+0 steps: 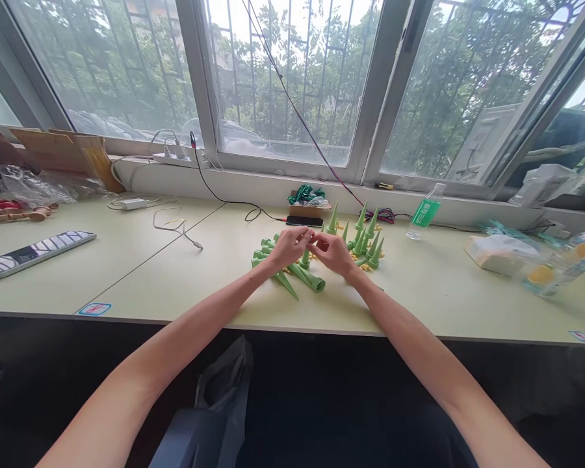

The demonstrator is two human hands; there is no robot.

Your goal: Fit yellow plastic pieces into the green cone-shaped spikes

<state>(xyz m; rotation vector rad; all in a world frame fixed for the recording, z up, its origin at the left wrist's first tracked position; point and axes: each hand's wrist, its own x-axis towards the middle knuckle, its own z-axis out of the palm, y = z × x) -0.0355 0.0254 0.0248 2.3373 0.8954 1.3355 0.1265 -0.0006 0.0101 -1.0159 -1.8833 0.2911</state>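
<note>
My left hand (288, 248) and my right hand (332, 252) meet over the middle of the pale table (175, 279), fingers pinched together around a small part that I cannot make out. Just below them a green cone spike (305, 259) stands upright. Several green cone spikes (292, 279) lie flat under my left hand. More green spikes (365, 237) stand upright on small yellow pieces to the right of my right hand. The two hands touch at the fingertips.
Behind the spikes lie a black phone (304, 221) and a small cardboard box (306, 209) with green stuff. A plastic bottle (425, 213) lies to the right, tissues (494, 253) and drink bottles (550, 273) farther right. A keyboard (34, 252) sits left. Cables (175, 224) trail from the window sill.
</note>
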